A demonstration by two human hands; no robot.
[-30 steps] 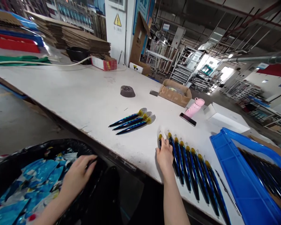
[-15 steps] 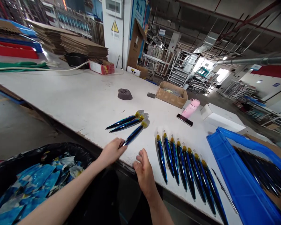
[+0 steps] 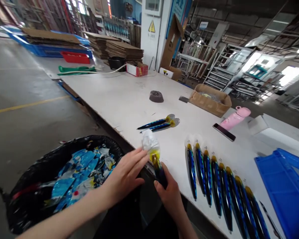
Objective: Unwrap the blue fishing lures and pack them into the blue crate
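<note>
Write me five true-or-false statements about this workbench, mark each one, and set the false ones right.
1. The right hand holds a dark, yellow-ended piece. True.

2. The left hand is down inside the bin. False: it is by the clear, wrinkled film at the held piece's yellow end, thumb and fingers apart.

3. Two similar pieces lie side by side on the table, apart from the longer row. True.

4. The longer row has four pieces. False: it has eight.

5. The phone lies on the table beside the pink bottle. True.
</note>
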